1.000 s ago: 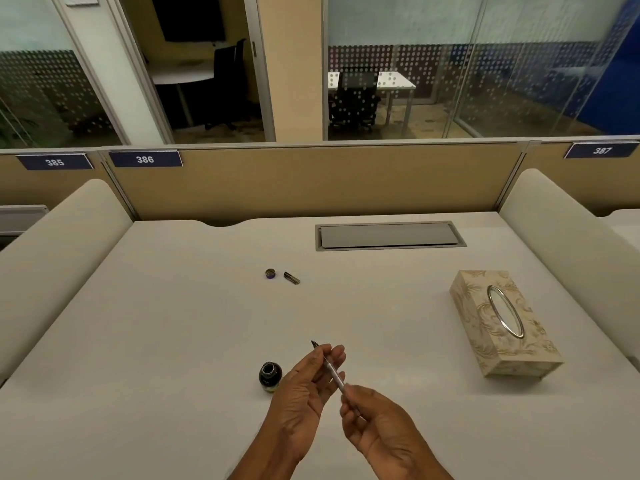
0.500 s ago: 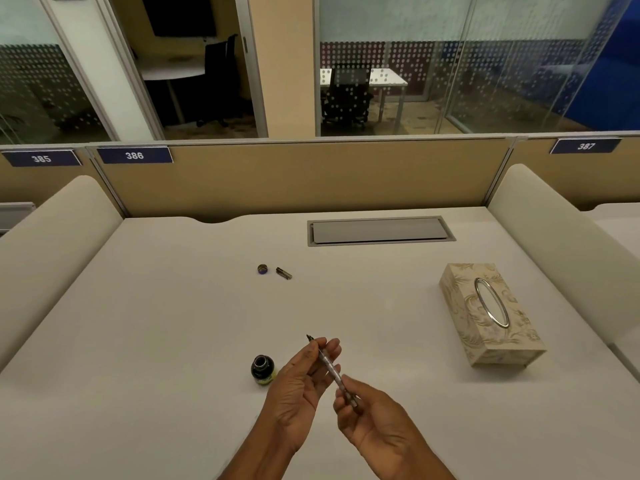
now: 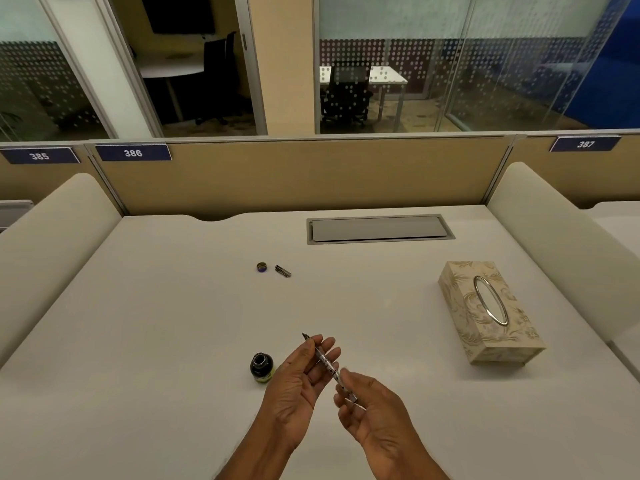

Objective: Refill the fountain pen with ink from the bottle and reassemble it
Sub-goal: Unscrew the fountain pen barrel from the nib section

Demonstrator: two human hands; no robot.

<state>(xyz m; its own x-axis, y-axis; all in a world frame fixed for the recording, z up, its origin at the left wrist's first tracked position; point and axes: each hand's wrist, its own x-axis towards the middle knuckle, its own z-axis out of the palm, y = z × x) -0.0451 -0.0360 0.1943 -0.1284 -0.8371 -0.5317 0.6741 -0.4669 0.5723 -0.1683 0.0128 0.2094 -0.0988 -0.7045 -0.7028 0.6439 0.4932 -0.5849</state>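
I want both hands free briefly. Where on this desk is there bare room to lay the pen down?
Bare desk lies between the right hand and the tissue box, and across the left side beyond the ink bottle. The middle strip nearer than the cap and small pen piece is free. Tightest: beside the open bottle.

Both forearms reach in from below, close together, palms showing. The left hand (image 3: 294, 379) pinches the pen (image 3: 326, 361) near its front in its fingertips. The right hand (image 3: 375, 415) pinches its rear end.
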